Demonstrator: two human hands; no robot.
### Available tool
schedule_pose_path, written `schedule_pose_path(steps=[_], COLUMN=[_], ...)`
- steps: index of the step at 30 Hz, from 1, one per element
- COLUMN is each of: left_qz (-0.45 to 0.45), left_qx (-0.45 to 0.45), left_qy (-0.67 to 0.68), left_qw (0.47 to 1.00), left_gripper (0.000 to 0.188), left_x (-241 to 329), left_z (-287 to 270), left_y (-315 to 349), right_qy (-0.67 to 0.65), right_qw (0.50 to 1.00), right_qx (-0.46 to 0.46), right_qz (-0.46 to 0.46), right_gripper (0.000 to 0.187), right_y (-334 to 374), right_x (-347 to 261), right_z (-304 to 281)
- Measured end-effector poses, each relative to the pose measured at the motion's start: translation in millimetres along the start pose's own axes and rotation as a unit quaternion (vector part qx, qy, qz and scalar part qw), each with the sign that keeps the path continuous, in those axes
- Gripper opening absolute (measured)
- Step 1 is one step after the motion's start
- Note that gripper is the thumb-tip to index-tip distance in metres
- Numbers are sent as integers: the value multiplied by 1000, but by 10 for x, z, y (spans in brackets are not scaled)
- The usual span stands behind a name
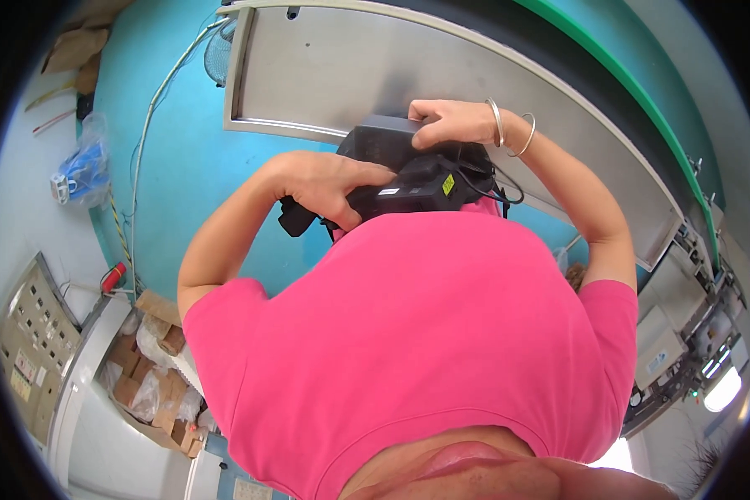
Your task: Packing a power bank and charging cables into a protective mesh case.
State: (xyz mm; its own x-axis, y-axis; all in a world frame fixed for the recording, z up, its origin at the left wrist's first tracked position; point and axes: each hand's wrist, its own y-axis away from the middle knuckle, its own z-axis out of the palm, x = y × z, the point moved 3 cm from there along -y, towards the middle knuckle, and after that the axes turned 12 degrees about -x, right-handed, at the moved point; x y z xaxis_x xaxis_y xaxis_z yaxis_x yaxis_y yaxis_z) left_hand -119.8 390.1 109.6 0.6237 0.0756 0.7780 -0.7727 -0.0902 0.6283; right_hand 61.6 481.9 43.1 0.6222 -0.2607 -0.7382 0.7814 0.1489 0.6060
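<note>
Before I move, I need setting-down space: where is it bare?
Metal surface between its left rim and the right hand. Blue floor between the white cable and left forearm. Crowded: cardboard boxes, lower left; black equipment at the left hand and right.

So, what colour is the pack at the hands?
Mostly black: the pack has a small yellow-green sticker. The head view shows it best.

At the waist of the pink shirt (425, 333), the left hand (329, 190) touches the left side of a black pack (382, 147); the right hand (454, 123), two bracelets (498, 123) at its wrist, lies over the top. Beyond runs a steel worktop (350, 54); cardboard (165, 390) sits lower left.
</note>
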Motion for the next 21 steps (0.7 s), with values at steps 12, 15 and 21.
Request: schedule_pose_path(steps=[12,15,21], left_qz=[31,8,-6], left_qx=[-13,-35,-73], left_qy=[-19,-11,22], left_qw=[999,999,997], left_gripper=[70,73,76], left_x=[-8,11,48], left_z=[-81,-108,-132], left_y=[-57,-68,-66], right_qy=[-176,-292,-407], right_qw=[977,942,899], right_qx=[35,-42,-95], right_qz=[-112,-161,-128], right_gripper=[45,59,47], right_y=[304,231,-99], right_x=[118,92,276], right_z=[-418,-225,81])
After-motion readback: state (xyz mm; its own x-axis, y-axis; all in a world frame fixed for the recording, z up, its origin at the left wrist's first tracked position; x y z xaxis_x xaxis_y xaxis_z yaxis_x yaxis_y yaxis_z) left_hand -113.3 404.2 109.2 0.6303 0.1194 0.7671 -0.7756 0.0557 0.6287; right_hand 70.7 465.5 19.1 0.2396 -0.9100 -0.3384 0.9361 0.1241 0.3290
